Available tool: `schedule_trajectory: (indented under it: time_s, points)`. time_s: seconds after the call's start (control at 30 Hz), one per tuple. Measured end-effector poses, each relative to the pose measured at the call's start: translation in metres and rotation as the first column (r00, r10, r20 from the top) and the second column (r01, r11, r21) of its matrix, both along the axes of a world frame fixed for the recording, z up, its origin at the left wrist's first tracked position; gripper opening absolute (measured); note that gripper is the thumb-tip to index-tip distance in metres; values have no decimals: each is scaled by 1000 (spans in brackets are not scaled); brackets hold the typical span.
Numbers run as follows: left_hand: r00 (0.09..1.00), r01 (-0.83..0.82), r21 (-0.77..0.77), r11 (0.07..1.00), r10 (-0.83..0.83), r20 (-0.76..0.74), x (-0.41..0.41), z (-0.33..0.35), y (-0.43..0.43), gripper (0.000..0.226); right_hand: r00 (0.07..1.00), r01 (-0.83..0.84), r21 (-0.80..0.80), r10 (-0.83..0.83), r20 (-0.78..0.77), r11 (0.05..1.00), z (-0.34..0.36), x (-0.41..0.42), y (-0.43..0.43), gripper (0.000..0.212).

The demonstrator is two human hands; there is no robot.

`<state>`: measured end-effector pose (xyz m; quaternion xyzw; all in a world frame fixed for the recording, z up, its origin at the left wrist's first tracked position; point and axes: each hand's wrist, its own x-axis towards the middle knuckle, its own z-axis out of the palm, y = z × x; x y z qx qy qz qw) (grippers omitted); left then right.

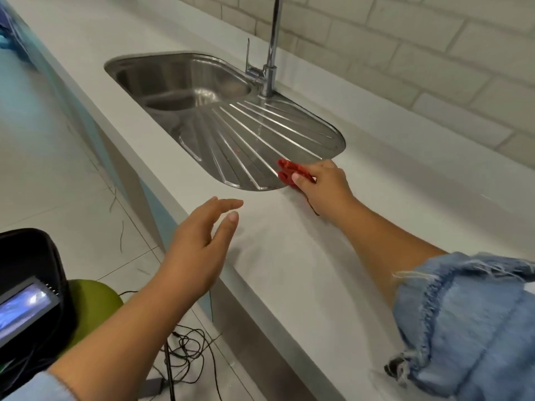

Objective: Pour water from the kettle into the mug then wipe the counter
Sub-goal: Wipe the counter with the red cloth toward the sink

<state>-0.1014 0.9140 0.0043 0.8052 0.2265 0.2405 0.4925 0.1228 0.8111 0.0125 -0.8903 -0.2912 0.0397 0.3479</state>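
My right hand [324, 186] presses a crumpled red cloth [288, 170] onto the white counter [304, 270], right at the near rim of the steel drainboard [254, 134]. Most of the cloth is hidden under the palm; a red thread trails out behind the wrist. My left hand [199, 244] hovers over the counter's front edge with fingers apart and holds nothing. No kettle or mug is in view.
A steel sink basin [179, 82] with a tall tap [270, 53] lies beyond the drainboard, against a tiled wall [434, 53]. At lower left are a black device with a small screen [26, 302], a green object [92, 296] and tangled cables [185, 351] on the floor.
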Motion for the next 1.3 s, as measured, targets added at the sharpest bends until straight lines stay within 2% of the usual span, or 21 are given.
schedule_trajectory:
  time_s: [0.1,0.2,0.3,0.4,0.5,0.53,0.6,0.67,0.73,0.83,0.97,1.07,1.2,1.3]
  points:
    - [999,38,7,999,-38,-19,23,12,-23,29,964,62,156,-18,-267,986,21,-3,-40,28]
    - [989,145,-17,989,-146,-30,48,23,-50,35,923,114,229,-18,-385,967,39,-9,-83,20]
    - [967,237,-197,951,-250,-41,69,28,-77,56,877,130,267,15,-479,955,57,-22,-122,23]
    - [932,292,-486,824,-359,-48,86,36,-109,92,815,139,353,95,-571,925,74,-37,-162,21]
    - [889,341,-710,616,-458,30,100,40,-140,119,734,184,454,186,-654,872,88,-48,-203,25]
    - [870,362,-757,544,-490,63,104,40,-150,116,716,203,480,205,-667,853,91,-49,-218,27]
    - [825,416,-785,458,-553,115,110,42,-171,84,698,260,515,209,-685,817,95,-49,-248,29]
    - [797,458,-768,449,-589,131,117,45,-191,59,690,333,523,175,-702,785,99,-48,-279,25]
    - [785,480,-743,466,-606,128,124,47,-210,52,691,380,503,123,-712,776,97,-49,-309,19]
    - [737,542,-671,506,-670,89,134,53,-241,41,729,418,445,-1,-684,792,84,-52,-346,24]
    - [729,580,-523,624,-684,-7,145,59,-284,20,723,512,395,-134,-678,763,67,-58,-387,22]
    - [742,598,-391,700,-668,-62,150,60,-312,13,687,577,347,-210,-696,740,57,-58,-416,24]
    - [725,648,-228,726,-681,-107,159,60,-345,8,682,617,253,-345,-644,745,51,-57,-451,27]
    - [707,682,-125,720,-693,-140,177,64,-368,9,668,632,233,-368,-647,739,50,-56,-475,21]
